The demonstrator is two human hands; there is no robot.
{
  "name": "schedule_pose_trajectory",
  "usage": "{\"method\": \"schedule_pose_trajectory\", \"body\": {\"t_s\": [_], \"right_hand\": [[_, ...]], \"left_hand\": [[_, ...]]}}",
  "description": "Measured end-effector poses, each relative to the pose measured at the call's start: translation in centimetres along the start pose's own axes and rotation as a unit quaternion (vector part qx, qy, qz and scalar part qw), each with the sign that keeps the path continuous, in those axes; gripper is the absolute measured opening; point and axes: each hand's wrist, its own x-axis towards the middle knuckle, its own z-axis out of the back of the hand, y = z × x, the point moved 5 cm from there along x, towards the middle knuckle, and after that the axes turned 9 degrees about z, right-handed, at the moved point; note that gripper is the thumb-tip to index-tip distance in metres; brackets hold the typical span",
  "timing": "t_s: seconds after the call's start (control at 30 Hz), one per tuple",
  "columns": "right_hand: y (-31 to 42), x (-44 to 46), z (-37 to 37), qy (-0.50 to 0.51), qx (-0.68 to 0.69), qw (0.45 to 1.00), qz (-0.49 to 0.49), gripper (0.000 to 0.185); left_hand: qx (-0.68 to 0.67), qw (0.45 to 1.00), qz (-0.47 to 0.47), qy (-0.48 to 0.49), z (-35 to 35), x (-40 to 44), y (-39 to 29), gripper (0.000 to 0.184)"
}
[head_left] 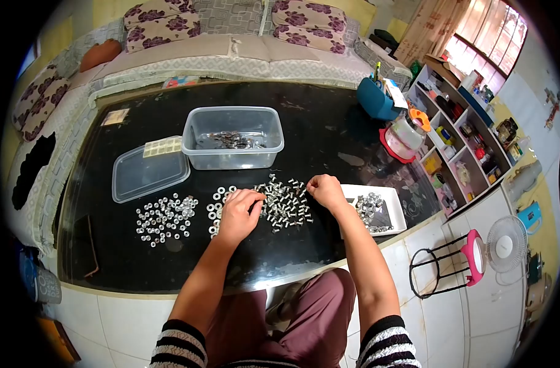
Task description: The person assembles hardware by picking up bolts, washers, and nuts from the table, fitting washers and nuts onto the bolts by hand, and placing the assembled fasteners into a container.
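Note:
My left hand [238, 211] is over the washers [213, 214], its fingers curled and pressed together at the left edge of a pile of bolts [286, 205]. Whatever those fingers may hold is hidden. At the pile's right edge, my right hand [326, 189] has thumb and fingertips pinched together; anything between them is too small to make out. Further left lies a spread of silver nuts [163, 218]. To the right of my right hand, a white tray [397, 211] holds a heap of shiny metal parts [369, 210].
On the black table [316, 141] stands a clear plastic box [234, 161] with small metal pieces inside. Its lid [148, 178] lies to the left. A phone-like dark object [87, 245] rests near the left edge. A jug [405, 136] and teal holder [377, 101] stand at right.

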Motion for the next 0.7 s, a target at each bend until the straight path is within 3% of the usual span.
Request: {"method": "schedule_pose_trajectory", "body": {"t_s": [0.23, 0.43, 0.53, 0.7], "right_hand": [[1.1, -2.4, 2.7, -0.062, 0.048, 0.997, 0.021, 0.012], [-1.9, -7.1, 7.8, -0.128, 0.08, 0.988, -0.026, 0.013], [-5.0, -8.8, 9.9, -0.125, 0.071, 0.986, -0.089, 0.012], [-6.8, -9.8, 9.0, -0.094, 0.027, 0.993, -0.069, 0.012]], "left_hand": [[-0.001, 1.0, -0.01, -0.017, -0.3, 0.0, 0.1, 0.008], [-0.048, 0.999, 0.021, 0.011, -0.4, -0.1, -0.4, 0.007], [-0.053, 0.997, 0.034, 0.037, -0.7, -0.3, -0.7, 0.007], [-0.054, 0.996, 0.036, 0.06, -1.1, -0.5, -0.7, 0.007]]}}
